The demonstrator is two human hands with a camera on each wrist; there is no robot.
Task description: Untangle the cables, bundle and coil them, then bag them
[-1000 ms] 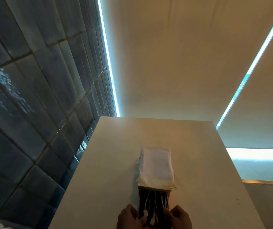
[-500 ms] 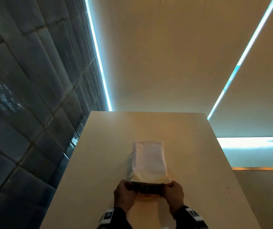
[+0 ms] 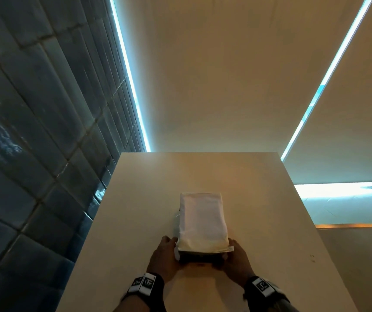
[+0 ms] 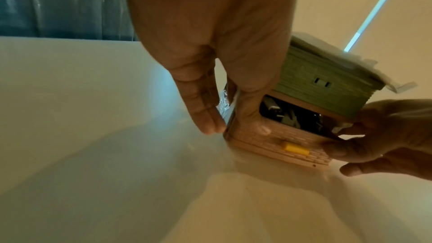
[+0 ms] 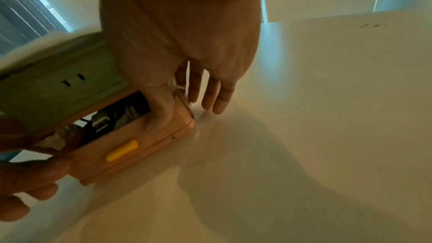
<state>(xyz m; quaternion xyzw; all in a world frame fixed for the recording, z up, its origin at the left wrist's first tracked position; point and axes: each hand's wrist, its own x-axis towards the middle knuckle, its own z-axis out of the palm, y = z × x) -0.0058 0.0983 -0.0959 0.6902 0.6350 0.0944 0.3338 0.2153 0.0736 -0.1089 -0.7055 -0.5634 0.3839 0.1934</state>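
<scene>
A white bag (image 3: 203, 221) lies flat on the table (image 3: 259, 188) with its mouth toward me. My left hand (image 3: 169, 246) holds the mouth's left corner and my right hand (image 3: 232, 248) holds the right corner. In each wrist view the thumb sits at the mouth's edge and the fingers run along the bag's outer side. The mouth gapes a little, and dark cables (image 4: 287, 117) with a grey plug (image 5: 100, 123) lie inside. The lower lip carries a yellow tab (image 4: 295, 150).
A dark tiled wall (image 3: 34, 154) runs close along the table's left edge. The table's far edge (image 3: 203, 153) and right edge (image 3: 315, 255) drop off. A few small dark marks (image 3: 312, 257) are on the tabletop to the right of my right hand.
A second ago the dark cables stuck out of the bag's mouth between my hands. They now lie inside, and my hands have spread to the mouth's two corners.
</scene>
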